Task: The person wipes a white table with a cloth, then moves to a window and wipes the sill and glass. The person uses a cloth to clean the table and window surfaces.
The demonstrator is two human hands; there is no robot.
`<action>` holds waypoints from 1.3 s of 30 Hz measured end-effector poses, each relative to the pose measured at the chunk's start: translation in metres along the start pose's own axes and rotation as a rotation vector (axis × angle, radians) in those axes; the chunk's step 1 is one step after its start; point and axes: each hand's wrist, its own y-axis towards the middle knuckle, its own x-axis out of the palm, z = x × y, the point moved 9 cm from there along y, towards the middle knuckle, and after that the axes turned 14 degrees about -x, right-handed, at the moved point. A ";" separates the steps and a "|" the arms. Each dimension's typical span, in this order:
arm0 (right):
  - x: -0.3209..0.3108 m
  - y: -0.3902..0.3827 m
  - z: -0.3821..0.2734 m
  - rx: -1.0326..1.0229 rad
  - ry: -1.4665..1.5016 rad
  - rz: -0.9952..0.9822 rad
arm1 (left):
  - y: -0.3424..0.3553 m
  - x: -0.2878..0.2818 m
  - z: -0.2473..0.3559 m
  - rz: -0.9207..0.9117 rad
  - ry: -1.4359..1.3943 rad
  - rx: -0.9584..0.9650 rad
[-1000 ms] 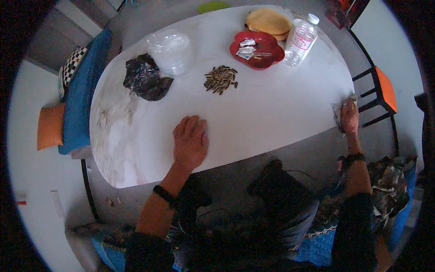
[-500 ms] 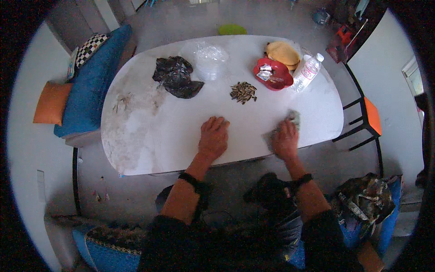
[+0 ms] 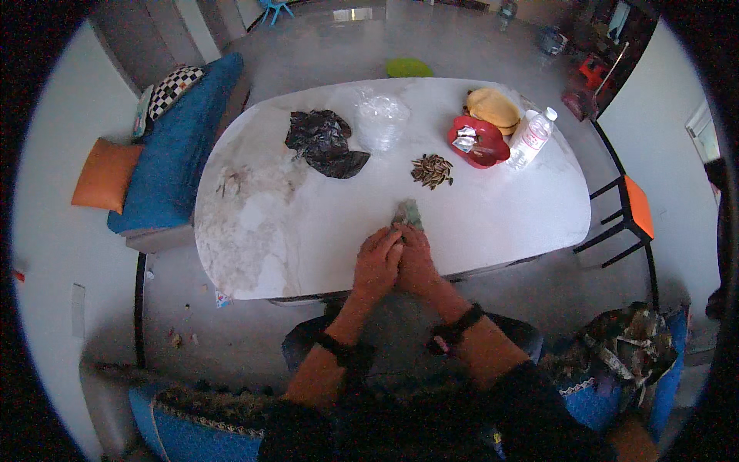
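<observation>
My left hand (image 3: 378, 264) and my right hand (image 3: 416, 262) are pressed together over the near middle of the table. Both are closed, with a crumpled grey-green cloth (image 3: 408, 212) sticking out beyond the fingertips. Part of the cloth is hidden by the fingers. Just beyond it lies a small heap of striped sunflower seeds (image 3: 433, 171) on the white table (image 3: 331, 223).
Farther back are a crumpled black plastic bag (image 3: 323, 144), clear plastic containers (image 3: 382, 122), a red dish (image 3: 486, 148) holding small packets, tan rounds (image 3: 493, 110) and a plastic bottle (image 3: 533, 138). Dark smears (image 3: 239, 185) mark the table's left. An orange-topped stool (image 3: 638, 206) stands right.
My right hand has brought the cloth leftward from the table's right side to my left hand. The two hands, apart before, now meet around it. The view has shifted slightly.
</observation>
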 end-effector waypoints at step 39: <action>-0.112 -0.078 0.129 0.356 -0.411 0.017 | 0.004 -0.305 -0.301 0.337 1.103 -0.315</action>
